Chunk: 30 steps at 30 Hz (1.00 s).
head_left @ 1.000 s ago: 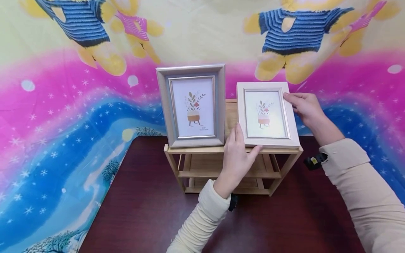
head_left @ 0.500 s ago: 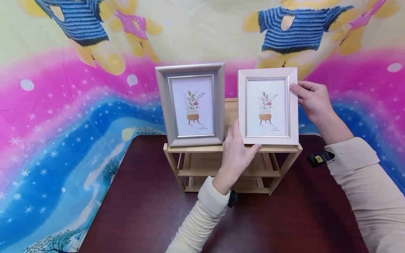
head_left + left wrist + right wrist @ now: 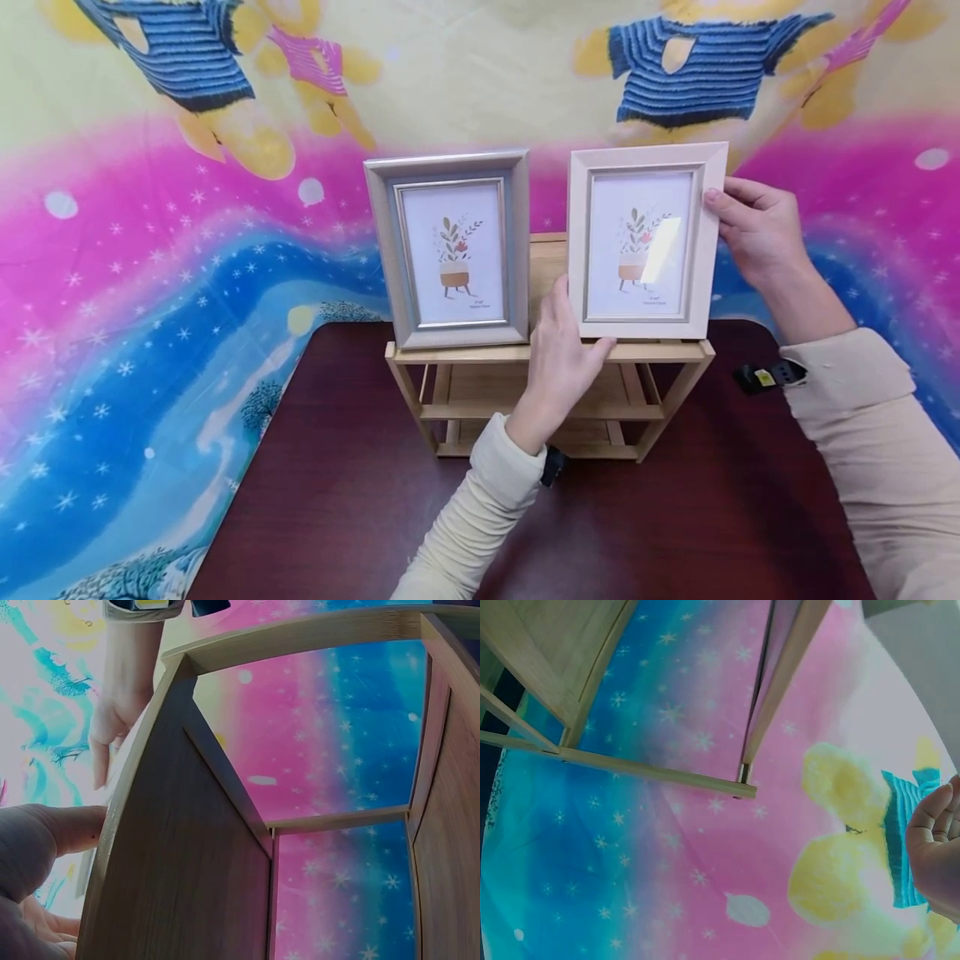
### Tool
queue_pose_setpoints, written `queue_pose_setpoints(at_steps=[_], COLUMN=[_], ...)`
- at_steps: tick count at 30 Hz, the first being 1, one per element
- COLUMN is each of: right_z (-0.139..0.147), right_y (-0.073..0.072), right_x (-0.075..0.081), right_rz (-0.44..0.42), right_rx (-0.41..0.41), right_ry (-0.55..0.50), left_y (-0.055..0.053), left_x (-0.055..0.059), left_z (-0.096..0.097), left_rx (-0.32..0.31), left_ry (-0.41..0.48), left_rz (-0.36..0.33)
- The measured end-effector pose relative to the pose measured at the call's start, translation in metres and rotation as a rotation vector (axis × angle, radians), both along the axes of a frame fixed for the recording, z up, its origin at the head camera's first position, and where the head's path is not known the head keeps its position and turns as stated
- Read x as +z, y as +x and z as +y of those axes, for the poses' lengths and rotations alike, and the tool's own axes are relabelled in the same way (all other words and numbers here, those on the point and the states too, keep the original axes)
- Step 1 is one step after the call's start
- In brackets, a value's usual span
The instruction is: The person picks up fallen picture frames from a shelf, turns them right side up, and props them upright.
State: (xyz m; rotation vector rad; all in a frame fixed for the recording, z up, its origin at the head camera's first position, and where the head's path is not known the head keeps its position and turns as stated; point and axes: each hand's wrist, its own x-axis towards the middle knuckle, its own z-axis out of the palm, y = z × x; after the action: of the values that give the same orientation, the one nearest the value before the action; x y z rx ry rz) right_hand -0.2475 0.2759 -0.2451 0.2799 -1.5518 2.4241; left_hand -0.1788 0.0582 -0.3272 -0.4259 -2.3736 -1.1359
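A white picture frame (image 3: pixel 647 327) stands nearly upright at the right of the wooden rack's top shelf (image 3: pixel 551 275), its lower edge by the shelf front. My right hand (image 3: pixel 761 229) pinches its upper right side, thumb on the front and fingers behind. My left hand (image 3: pixel 558 354) touches its lower left edge with extended fingers, the thumb spread along the bottom. In the left wrist view, the left thumb (image 3: pixel 75 829) lies at the top board's edge. Only part of the right hand (image 3: pixel 936 851) shows in the right wrist view. A silver-grey picture frame (image 3: pixel 517 250) stands at the left.
The wooden rack (image 3: pixel 540 411), with slatted lower tiers, stands on a dark red-brown table (image 3: pixel 337 483). Close behind hangs a colourful backdrop (image 3: pixel 112 333) with bears and snowflakes. Dark wrist straps with devices (image 3: pixel 765 377) stick out from both cuffs.
The white frame has been tilted up from leaning back to nearly upright, its top rising and shifting right. My right hand went up and right with it; the left hand has barely moved.
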Motion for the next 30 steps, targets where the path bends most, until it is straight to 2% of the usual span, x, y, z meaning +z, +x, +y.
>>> queue_pose_setpoints(at_steps=[3,8,14,19,24,30], right_z=[0.0,0.0,0.0,0.0,0.001,0.003], right_y=[0.003,0.009,0.019,0.023,0.022,0.018], right_x=[0.002,0.005,0.006,0.005,0.005,0.006], right_rz=[0.048,0.072,0.092,0.183,0.237,0.24], right_rx=[0.021,0.03,-0.004,-0.013,0.01,0.05], right_ry=[-0.035,-0.062,-0.02,0.007,0.011,0.026], left_y=[0.0,-0.002,-0.003,-0.003,-0.004,-0.006], left_x=[-0.001,-0.001,-0.003,-0.008,-0.012,-0.018], left_z=[0.0,-0.001,-0.005,-0.011,-0.014,-0.015], left_rx=[0.001,-0.014,-0.064,-0.102,-0.136,-0.153], left_ry=[-0.008,0.003,0.031,0.044,0.055,0.058], left_rz=[0.031,0.083,0.108,0.151,0.242,0.386])
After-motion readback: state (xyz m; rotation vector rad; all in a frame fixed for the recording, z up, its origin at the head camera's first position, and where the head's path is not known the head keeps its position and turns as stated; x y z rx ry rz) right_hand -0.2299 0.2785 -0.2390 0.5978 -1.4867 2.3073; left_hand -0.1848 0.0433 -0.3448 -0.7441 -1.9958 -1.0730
